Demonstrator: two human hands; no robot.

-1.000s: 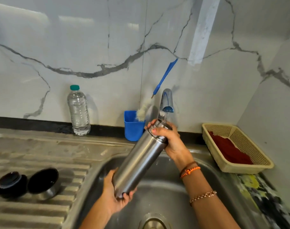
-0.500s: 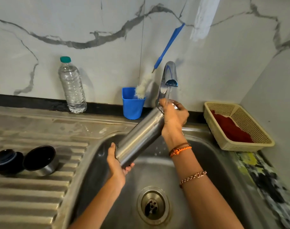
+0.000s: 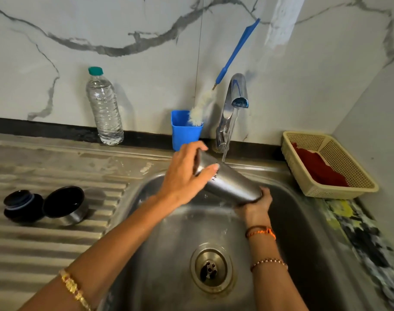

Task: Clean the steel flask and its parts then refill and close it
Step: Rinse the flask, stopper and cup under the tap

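Observation:
The steel flask (image 3: 229,182) lies tilted over the sink (image 3: 160,254), its higher end at the left. My left hand (image 3: 182,176) grips that higher end from above. My right hand (image 3: 256,207) cups the lower right end and hides it. I cannot tell which end is the mouth. On the ribbed drainboard (image 3: 45,243) at the left sit the black stopper (image 3: 20,206) and the steel cup-cap (image 3: 64,205), side by side and touching.
The tap (image 3: 232,104) stands just behind the flask. A blue cup (image 3: 184,133) with a blue-handled bottle brush (image 3: 234,55) and a plastic water bottle (image 3: 105,108) stand by the wall. A beige basket (image 3: 340,191) holding a red cloth (image 3: 317,167) is at the right.
The flask has swung over: the end in my left hand rose to the upper left, and the end in my right hand dropped low to the right.

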